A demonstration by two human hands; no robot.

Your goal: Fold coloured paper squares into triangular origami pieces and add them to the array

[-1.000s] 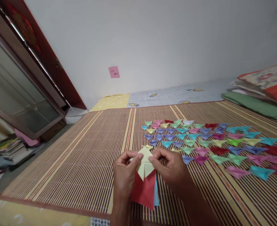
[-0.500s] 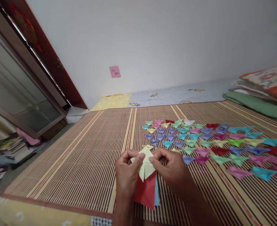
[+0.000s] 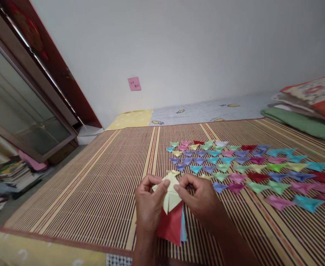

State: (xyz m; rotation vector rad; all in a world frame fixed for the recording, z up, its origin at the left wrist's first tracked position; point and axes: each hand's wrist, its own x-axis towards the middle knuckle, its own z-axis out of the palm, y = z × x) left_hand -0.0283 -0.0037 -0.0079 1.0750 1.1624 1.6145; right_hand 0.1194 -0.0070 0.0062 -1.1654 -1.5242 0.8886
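Note:
A pale yellow sheet of origami paper, folded into a diamond with a slit at its lower end, is held up between both hands. My left hand pinches its left side, thumb on top. On the right side, my right hand grips the paper between thumb and curled fingers. Beneath them, a stack of coloured paper lies on the mat, red sheet uppermost, blue edges showing at its right. Beyond the hands and to the right, rows of small folded paper pieces in many colours rest on the mat.
The striped bamboo mat covers the bed. Folded bedding with a green piece is piled at the far right. A pink note is stuck on the white wall. Books lie beside a glass-panelled door at left.
Both hands keep their hold on the yellow paper with almost no movement. The whole view has shifted very slightly.

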